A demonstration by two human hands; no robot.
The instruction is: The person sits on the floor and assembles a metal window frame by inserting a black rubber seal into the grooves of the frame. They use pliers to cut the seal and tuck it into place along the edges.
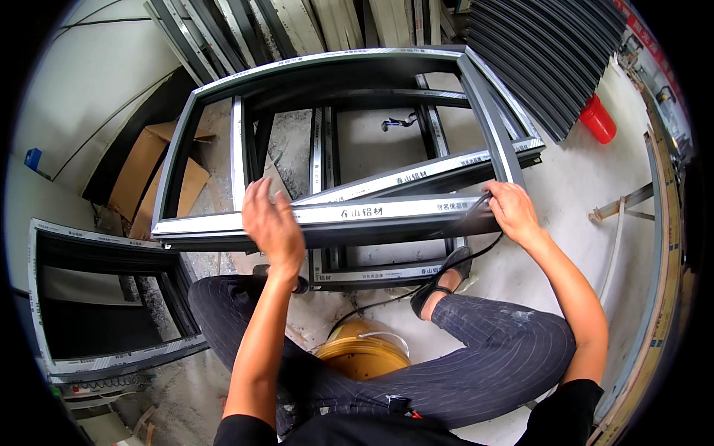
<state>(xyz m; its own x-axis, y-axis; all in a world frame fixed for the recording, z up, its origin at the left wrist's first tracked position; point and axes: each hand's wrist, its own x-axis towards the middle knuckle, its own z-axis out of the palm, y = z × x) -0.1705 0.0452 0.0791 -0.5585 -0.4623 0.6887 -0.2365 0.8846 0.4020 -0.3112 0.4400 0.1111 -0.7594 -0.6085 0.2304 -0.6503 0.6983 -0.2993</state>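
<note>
A large window frame (357,213) of dark metal, with printed white film on its faces, lies tilted in front of me on top of other frames. My left hand (274,227) is over its near rail, left of the middle, slightly blurred, fingers stretched out and holding nothing I can see. At the near right corner my right hand (513,212) is closed, fingers pinching a thin black rubber strip (487,249) against the rail. From there the strip loops down past my foot toward the bucket. Beneath, a second frame (378,275) rests lower down.
Between my legs stands a yellow bucket (361,353). Another dark frame (111,364) leans at the left, near cardboard (140,171). Long metal profiles (547,56) stack at the back, beside a red bucket (597,119). A small tool (399,122) lies on the floor inside the frames.
</note>
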